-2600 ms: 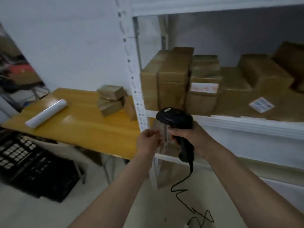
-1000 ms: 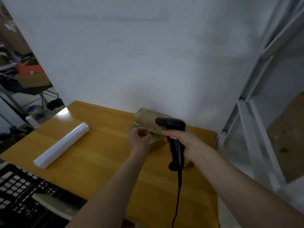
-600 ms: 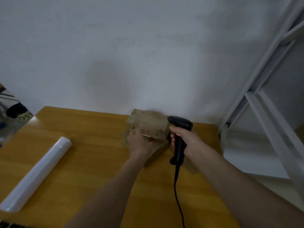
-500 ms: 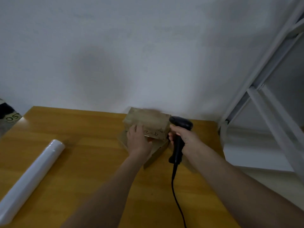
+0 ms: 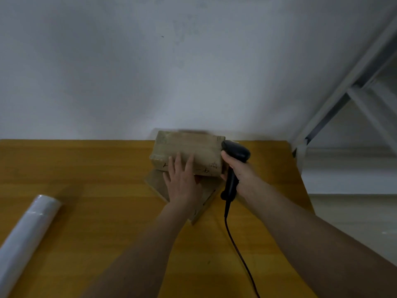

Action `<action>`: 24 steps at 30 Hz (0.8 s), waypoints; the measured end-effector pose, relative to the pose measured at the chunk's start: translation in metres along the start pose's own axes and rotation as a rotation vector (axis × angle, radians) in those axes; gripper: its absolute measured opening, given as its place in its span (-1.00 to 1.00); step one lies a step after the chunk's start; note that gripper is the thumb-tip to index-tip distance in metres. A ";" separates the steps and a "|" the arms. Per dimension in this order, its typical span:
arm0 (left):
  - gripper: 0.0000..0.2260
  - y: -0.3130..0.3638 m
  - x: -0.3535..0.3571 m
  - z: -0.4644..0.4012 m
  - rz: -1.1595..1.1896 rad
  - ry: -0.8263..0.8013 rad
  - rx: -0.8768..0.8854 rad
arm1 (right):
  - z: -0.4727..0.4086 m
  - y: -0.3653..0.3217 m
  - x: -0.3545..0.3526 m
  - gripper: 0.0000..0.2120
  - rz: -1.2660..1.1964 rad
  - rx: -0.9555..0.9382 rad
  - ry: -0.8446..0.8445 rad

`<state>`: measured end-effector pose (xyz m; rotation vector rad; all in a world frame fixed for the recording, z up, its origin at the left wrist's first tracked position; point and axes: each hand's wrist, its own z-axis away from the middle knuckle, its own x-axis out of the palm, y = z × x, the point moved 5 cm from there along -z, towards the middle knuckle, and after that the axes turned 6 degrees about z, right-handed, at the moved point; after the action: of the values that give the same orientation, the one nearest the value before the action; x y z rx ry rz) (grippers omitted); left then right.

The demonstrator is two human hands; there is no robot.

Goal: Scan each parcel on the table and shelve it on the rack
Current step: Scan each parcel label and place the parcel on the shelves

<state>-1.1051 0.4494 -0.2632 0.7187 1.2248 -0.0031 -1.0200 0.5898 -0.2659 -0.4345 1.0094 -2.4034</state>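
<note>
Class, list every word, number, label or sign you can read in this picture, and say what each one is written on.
Top parcel: dark handwriting on its near face, partly hidden by the left hand; one mark looks like "4-", the rest is too blurred to read.
Scanner in the right hand: no readable text.
White roll, lower parcel, table: no text visible.

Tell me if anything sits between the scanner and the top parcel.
Nothing visible does. The right hand holds the scanner with its head right against the top parcel, at its right end. The left hand lies on the parcel's near face, left of the scanner.
</note>
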 end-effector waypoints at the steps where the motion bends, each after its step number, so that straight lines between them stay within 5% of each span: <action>1: -0.25 -0.001 0.002 0.001 0.000 0.002 0.006 | -0.002 0.003 0.001 -0.67 -0.009 -0.009 -0.015; 17: -0.53 0.008 -0.021 0.018 0.075 0.124 0.064 | 0.013 0.020 0.008 -0.60 0.075 -0.224 0.123; 24: -0.53 0.020 -0.049 0.034 0.671 0.179 -0.202 | 0.065 -0.010 -0.004 -0.33 0.265 -0.612 0.117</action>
<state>-1.0867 0.4294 -0.2065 0.9345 1.0809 0.7415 -0.9898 0.5604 -0.2152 -0.3371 1.7404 -1.8715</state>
